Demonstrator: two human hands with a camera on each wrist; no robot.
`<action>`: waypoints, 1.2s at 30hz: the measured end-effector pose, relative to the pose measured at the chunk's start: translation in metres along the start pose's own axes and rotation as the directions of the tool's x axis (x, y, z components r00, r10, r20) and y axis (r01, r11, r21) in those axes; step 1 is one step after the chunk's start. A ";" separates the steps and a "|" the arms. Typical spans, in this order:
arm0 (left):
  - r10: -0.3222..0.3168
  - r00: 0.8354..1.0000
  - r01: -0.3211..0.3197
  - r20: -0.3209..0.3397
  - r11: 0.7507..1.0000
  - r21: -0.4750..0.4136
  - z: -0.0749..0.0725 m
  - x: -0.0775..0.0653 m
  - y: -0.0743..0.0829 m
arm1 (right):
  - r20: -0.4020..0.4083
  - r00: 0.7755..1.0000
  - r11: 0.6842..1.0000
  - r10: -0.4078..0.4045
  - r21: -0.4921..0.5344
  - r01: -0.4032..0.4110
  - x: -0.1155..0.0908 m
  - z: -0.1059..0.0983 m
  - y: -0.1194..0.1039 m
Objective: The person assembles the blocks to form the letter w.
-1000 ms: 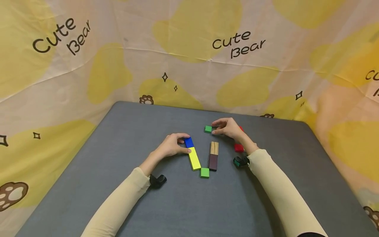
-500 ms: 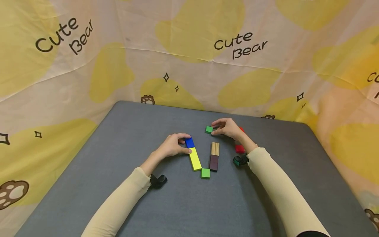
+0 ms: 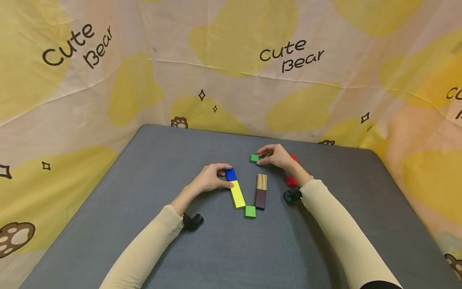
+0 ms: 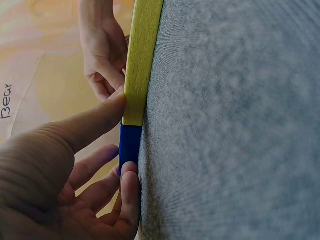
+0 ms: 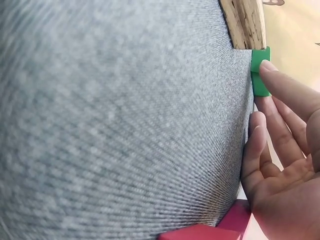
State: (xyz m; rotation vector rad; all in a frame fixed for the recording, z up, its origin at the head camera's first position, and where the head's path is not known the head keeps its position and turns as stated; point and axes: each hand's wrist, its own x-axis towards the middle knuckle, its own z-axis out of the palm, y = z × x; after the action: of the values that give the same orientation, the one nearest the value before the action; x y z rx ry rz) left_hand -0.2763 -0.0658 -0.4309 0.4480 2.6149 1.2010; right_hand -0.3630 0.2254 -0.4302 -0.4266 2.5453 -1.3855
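My left hand [image 3: 210, 177] is at a blue block [image 3: 231, 174] and a yellow block [image 3: 237, 194], which lie end to end. Its thumb touches the yellow block's side near the joint, and its fingers curl at the blue block's far end. My right hand [image 3: 276, 155] pinches a small green block [image 3: 254, 158] at its right side; in the right wrist view, the thumb lies on the green block [image 5: 261, 82]. A light wood-grain block [image 3: 262, 182] and a dark brown block [image 3: 260, 199] form a second row. A light green block [image 3: 250, 212] sits at the near ends of both rows.
A red block [image 3: 292, 182] lies under the right forearm, with more red [image 3: 294, 158] showing behind the wrist. All the blocks rest on a grey table [image 3: 180, 152]. A printed cloth [image 3: 231, 60] hangs along the back and sides.
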 end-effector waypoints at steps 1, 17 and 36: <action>0.000 1.000 0.000 0.000 1.000 0.000 0.000 0.000 0.000 | -0.001 1.000 1.000 0.001 -0.001 -0.001 0.000 0.000 0.000; 0.017 1.000 -0.017 -0.003 1.000 0.002 0.000 0.000 0.000 | -0.011 1.000 0.999 0.006 -0.044 -0.006 -0.003 0.002 -0.008; 0.006 1.000 -0.006 -0.004 1.000 -0.008 0.002 0.002 0.000 | -0.105 0.994 0.999 -0.020 -0.052 0.015 -0.029 -0.010 -0.007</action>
State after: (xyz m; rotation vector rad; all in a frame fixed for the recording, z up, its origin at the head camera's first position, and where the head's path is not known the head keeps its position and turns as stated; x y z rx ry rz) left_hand -0.2771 -0.0638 -0.4326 0.4523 2.6122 1.2152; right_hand -0.3375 0.2393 -0.4175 -0.3954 2.6733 -1.3867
